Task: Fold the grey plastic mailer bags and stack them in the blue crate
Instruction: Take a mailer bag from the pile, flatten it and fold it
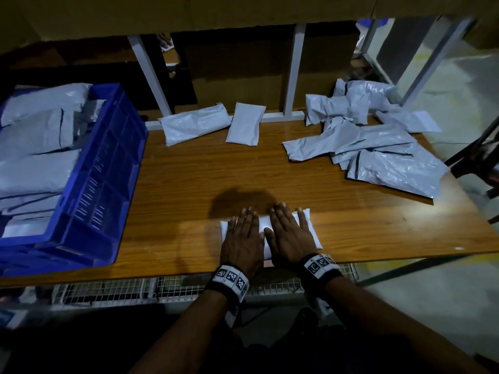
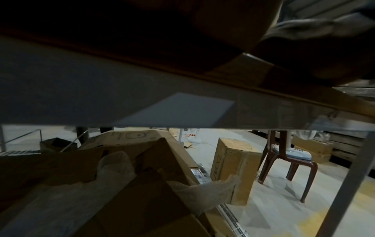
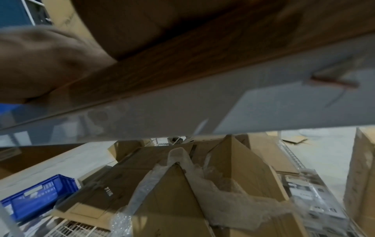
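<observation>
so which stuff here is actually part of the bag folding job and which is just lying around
Job: folded bag under left hand and right hand; two folded bags; unfolded pile; blue crate.

Lying about: cardboard boxes, brown stool, second blue crate.

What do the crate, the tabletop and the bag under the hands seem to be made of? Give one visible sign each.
Blue crate: looks like rigid moulded plastic; ribbed, slotted walls, uniform colour.
Tabletop: wood-grain surface with a slight sheen, probably laminate rather than solid wood.
Folded bag under the hands: thin glossy grey plastic film; it creases and reflects light.
</observation>
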Motion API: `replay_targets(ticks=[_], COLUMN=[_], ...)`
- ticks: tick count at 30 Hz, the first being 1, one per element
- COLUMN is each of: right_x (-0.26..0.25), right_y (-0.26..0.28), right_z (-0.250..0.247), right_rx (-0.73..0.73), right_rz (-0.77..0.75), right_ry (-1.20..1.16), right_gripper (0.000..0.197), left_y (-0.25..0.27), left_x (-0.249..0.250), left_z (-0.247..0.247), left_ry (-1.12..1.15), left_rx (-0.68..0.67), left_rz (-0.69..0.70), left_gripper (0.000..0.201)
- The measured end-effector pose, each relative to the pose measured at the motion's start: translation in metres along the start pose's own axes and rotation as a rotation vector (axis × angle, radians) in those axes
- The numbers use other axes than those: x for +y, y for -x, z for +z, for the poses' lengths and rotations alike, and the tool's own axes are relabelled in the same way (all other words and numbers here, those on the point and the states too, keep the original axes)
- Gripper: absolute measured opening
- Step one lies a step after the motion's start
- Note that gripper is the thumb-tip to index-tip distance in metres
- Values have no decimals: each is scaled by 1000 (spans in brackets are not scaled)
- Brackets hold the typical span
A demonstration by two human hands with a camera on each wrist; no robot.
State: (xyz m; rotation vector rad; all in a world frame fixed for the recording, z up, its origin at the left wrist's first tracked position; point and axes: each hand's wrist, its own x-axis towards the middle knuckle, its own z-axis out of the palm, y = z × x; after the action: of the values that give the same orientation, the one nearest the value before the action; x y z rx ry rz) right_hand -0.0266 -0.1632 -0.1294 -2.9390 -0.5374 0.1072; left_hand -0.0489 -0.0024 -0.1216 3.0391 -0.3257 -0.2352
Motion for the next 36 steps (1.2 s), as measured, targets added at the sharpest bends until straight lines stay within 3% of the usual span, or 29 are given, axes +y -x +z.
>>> replay_targets(ticks=[10,16,23,30,36], right_x=[7,9,4,2,17], right_y=[-4,-4,-2,-2,-3], right_z=[5,6,5,-1,-18], right_rx=[-13,-25,18,-33,-136], right_rz=[-3,-24,-25,-11,-97], right_ry=[-70,-78,-36,-53,-103], right_gripper=[72,69,68,69,92], left_y=[-2,-2,-4,-2,-3], left_x=[0,1,0,3,-3], left_z=[2,-1,2,-6,-24], left_ry=[9,1,-27,-23,74], left_rx=[-5,-32,-65,-48,-66], left_rz=[-13,-31,-44,-53,-50], left_gripper=[76,65,74,69,66])
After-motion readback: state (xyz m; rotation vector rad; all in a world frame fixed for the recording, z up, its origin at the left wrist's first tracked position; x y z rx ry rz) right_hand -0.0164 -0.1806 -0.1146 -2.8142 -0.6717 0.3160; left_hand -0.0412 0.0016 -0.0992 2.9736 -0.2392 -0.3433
